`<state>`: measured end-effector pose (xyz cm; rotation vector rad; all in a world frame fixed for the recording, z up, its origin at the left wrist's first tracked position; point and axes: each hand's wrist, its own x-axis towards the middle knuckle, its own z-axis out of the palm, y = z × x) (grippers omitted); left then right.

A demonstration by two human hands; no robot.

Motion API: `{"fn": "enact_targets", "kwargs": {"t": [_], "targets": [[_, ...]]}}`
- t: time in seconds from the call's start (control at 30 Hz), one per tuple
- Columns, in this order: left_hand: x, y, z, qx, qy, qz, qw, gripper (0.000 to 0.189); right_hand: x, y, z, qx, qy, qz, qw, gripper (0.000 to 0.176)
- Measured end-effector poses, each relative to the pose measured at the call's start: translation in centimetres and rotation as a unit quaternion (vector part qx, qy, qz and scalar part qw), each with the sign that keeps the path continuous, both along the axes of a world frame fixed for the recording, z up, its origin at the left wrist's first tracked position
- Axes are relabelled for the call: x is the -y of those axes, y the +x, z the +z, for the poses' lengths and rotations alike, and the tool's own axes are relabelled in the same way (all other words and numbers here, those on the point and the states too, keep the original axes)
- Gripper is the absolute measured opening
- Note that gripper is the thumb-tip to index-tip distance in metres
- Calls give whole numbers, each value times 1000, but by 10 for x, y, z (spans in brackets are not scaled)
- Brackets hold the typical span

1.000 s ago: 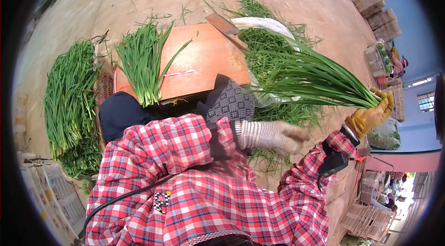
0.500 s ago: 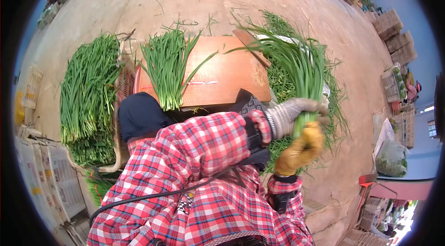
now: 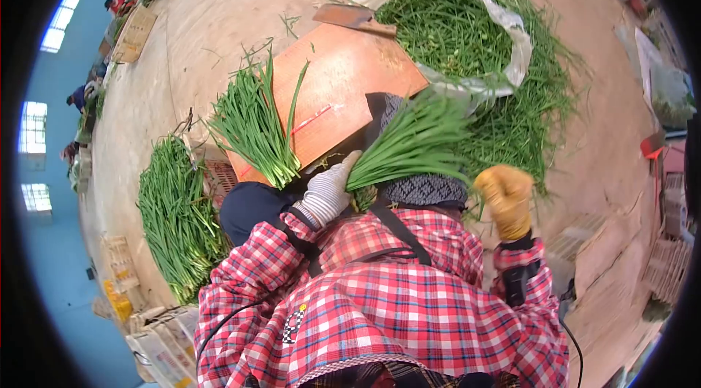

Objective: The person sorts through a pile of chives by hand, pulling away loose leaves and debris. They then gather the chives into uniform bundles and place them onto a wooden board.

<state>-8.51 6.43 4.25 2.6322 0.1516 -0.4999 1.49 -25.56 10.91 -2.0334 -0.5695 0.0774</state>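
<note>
My left hand [image 3: 328, 193], in a whitish knit glove, is closed round the base of a bunch of garlic chives [image 3: 416, 141]. The bunch lies over my lap, its blurred leaf ends fanning to the right. Off to the right, my right hand [image 3: 505, 202], in a yellow glove, is raised in a fist apart from the bunch. Whatever its fingers may hold is hidden. Close by on the left, another bunch of chives [image 3: 255, 121] rests on an orange-brown board [image 3: 339, 70]. A red-and-white strip [image 3: 312, 119] lies beside it.
A cleaver-like blade [image 3: 354, 18] rests on the board's far edge. Beyond my lap, loose greens [image 3: 453, 30] fill a white plastic bag [image 3: 520, 44] and spread around it. Stacked chives [image 3: 179, 216] are at left by a crate [image 3: 219, 180]. Other people sit along the far left wall.
My left hand has carried the chives leftward from the pile to my lap. My right hand has come away from the bunch. The view has turned.
</note>
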Motion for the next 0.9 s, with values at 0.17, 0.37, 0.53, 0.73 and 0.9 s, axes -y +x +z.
{"fn": "enact_targets", "kwargs": {"t": [0.17,0.37,0.53,0.73,0.9], "targets": [[4,-14,6,69,31,20,997,75,-14,18,9,-70,124,-115,983,13],[15,-10,22,53,94,-3,994,82,-70,33,14,201,-110,-30,973,22],[25,-12,31,52,142,-13,988,86,-82,33,-27,161,-228,-13,960,33],[25,-17,35,65,86,0,994,83,-92,16,-45,122,-62,-41,990,15],[25,-16,29,58,70,16,996,82,-8,50,41,-64,304,-81,947,15]]}}
